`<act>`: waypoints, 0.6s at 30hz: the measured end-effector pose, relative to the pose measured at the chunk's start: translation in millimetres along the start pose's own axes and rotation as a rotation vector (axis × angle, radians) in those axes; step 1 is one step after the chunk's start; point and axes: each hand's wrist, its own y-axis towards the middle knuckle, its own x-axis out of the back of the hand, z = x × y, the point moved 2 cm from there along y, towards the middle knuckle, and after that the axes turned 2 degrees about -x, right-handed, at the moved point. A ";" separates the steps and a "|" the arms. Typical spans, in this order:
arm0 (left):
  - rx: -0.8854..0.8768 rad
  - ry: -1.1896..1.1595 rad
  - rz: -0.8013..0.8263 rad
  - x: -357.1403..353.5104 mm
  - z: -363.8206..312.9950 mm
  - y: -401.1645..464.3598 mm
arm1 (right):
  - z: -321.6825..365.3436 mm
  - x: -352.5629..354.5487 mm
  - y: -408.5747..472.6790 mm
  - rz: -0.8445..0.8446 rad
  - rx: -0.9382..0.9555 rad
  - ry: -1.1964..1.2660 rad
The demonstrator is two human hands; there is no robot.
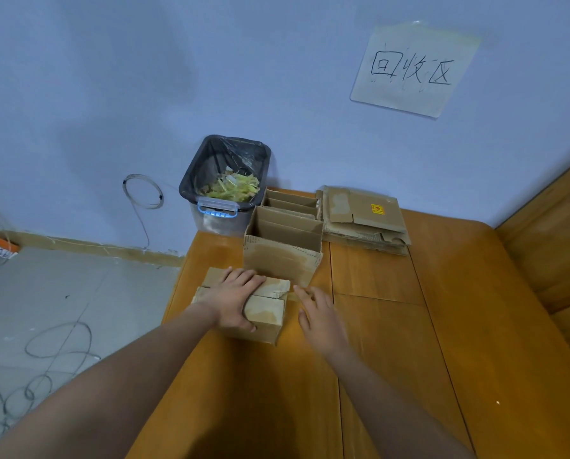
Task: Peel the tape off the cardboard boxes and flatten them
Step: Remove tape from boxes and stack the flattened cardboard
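A small closed cardboard box (267, 313) lies near the left edge of the wooden table (393, 326). My left hand (235, 298) presses flat on its top, the thumb hooked over the near side. My right hand (320, 318) hovers just right of the box, fingers apart; a thin strip of tape (292, 294) runs from the box's top seam toward its fingertips, and I cannot tell whether they pinch it. Behind stands an open cardboard box (282, 256), with another open box (290, 202) farther back.
A stack of flattened cardboard (364, 220) lies at the table's back by the wall. A bin (225, 183) lined with a black bag holds peeled tape strips, left of the table. Cables lie on the grey floor (61, 309). A wooden panel (548, 233) rises at right.
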 end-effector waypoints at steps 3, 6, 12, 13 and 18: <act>0.041 0.059 0.039 11.3 11.8 9.6 | 7.2 9.7 23.6 -0.055 0.030 -0.012; 0.064 0.095 0.058 20.7 23.2 17.6 | 21.2 25.1 58.9 -0.105 0.102 -0.033; 0.045 0.101 0.039 27.1 40.8 37.9 | 54.8 57.7 146.2 -0.149 0.210 -0.064; 0.042 0.100 0.040 26.4 44.1 42.4 | 59.4 61.5 160.6 -0.156 0.212 -0.055; -0.021 0.083 0.036 18.1 58.3 65.9 | 75.4 65.3 228.4 -0.180 0.218 -0.074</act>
